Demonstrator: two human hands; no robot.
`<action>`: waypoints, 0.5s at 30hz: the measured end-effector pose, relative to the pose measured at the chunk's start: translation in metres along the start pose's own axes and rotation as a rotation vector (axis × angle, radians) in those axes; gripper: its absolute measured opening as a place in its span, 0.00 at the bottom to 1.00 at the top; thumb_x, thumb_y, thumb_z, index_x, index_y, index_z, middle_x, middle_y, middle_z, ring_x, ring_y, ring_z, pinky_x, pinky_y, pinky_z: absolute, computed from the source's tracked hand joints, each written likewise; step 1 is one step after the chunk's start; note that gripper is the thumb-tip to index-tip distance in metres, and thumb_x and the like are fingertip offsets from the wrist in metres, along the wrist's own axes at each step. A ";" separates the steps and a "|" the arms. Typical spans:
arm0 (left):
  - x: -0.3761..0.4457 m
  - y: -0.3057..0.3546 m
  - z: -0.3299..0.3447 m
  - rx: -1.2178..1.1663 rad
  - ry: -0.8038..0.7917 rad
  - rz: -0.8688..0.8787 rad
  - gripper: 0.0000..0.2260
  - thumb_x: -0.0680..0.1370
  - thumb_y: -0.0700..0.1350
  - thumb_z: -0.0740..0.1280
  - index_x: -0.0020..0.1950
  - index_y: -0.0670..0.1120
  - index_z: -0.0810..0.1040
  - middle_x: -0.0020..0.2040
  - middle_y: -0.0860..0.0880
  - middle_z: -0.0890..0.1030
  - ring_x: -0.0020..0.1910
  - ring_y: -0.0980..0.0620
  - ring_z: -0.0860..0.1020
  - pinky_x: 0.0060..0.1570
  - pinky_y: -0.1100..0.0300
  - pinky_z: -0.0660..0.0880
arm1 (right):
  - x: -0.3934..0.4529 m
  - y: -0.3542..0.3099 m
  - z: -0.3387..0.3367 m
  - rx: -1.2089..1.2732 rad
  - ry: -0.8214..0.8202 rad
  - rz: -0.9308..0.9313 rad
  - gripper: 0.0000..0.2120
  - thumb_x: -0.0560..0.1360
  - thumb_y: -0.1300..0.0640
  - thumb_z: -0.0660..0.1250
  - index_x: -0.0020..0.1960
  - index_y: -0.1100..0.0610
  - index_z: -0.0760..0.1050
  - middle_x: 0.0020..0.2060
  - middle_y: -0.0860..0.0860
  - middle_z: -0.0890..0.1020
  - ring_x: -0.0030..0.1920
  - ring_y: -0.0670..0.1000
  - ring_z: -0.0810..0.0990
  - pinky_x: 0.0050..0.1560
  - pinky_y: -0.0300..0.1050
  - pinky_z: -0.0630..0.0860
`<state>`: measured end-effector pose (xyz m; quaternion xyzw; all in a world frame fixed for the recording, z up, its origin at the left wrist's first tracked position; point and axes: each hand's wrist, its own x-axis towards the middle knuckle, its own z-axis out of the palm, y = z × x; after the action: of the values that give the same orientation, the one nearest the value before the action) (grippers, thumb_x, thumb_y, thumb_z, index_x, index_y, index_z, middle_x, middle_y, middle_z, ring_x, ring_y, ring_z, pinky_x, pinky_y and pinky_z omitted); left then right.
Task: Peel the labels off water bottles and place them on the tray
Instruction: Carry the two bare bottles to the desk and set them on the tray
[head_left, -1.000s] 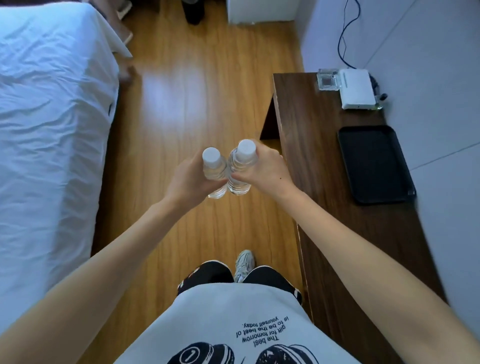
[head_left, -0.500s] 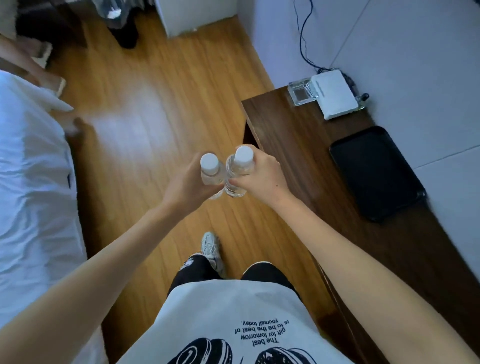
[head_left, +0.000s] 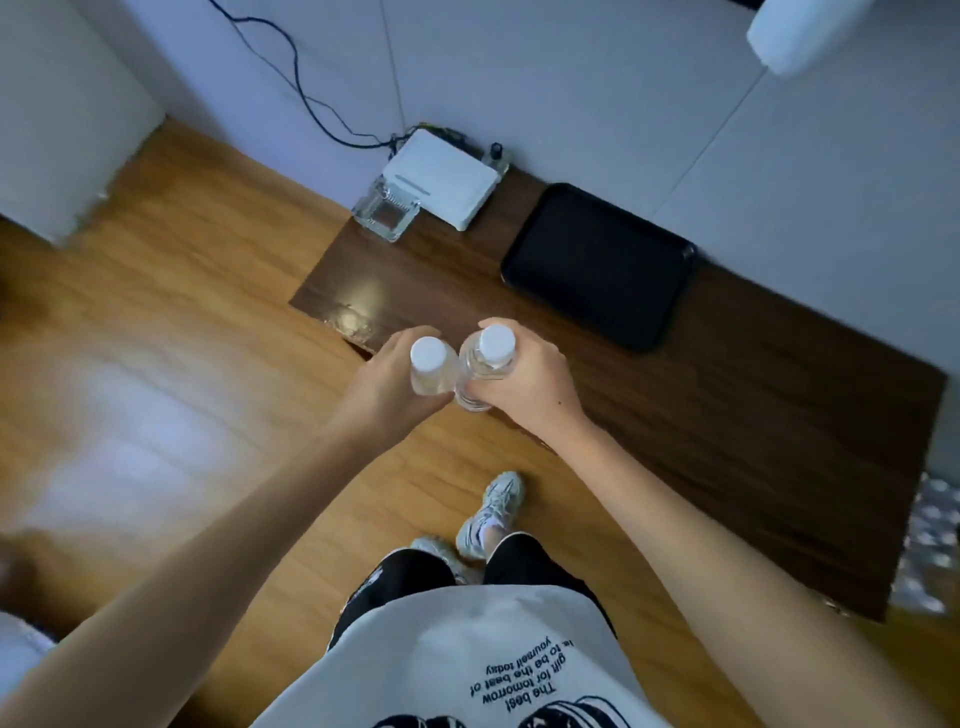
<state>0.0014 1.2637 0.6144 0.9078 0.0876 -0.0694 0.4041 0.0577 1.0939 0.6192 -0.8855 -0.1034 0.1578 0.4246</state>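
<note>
We hold two bottles, left bottle (head_left: 428, 371) in our left hand (head_left: 387, 387), right bottle (head_left: 485, 366) in our right hand (head_left: 524, 382); each grip wraps one; one black tray (head_left: 597, 265) lies beyond on the counter (head_left: 727, 389).

Two clear water bottles (head_left: 457, 376) with white caps stand out against a dark walnut-brown, wood-grained bench (head_left: 727, 415) and a honey-toned plank floor (head_left: 171, 364). A black tray (head_left: 597, 265) lies beside a white box (head_left: 441, 184) and a clear glass dish (head_left: 385, 213), under pale grey-blue walls (head_left: 571, 78). The shirt (head_left: 467, 660) is off-white with black lettering; the shorts (head_left: 405, 582) black.
</note>
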 end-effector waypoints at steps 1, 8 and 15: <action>0.014 0.006 0.009 0.010 -0.025 0.023 0.24 0.65 0.56 0.72 0.58 0.56 0.70 0.53 0.56 0.75 0.52 0.53 0.75 0.51 0.48 0.75 | 0.003 0.011 -0.007 -0.004 0.034 0.018 0.28 0.62 0.52 0.79 0.60 0.51 0.76 0.55 0.47 0.82 0.55 0.50 0.80 0.53 0.45 0.76; 0.083 0.045 0.061 0.052 -0.218 0.124 0.25 0.69 0.49 0.74 0.63 0.47 0.71 0.62 0.48 0.75 0.57 0.47 0.76 0.53 0.55 0.72 | 0.013 0.071 -0.046 -0.007 0.214 0.173 0.31 0.61 0.51 0.80 0.62 0.51 0.74 0.56 0.47 0.82 0.57 0.47 0.79 0.54 0.40 0.75; 0.137 0.037 0.095 0.066 -0.367 0.192 0.23 0.71 0.50 0.73 0.63 0.49 0.71 0.62 0.50 0.75 0.58 0.52 0.74 0.53 0.58 0.70 | 0.039 0.114 -0.028 0.026 0.324 0.320 0.31 0.63 0.52 0.80 0.63 0.52 0.73 0.56 0.49 0.81 0.57 0.50 0.79 0.54 0.49 0.79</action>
<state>0.1378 1.1823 0.5514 0.8968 -0.0769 -0.1976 0.3883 0.1096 1.0158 0.5393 -0.8988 0.1100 0.0803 0.4167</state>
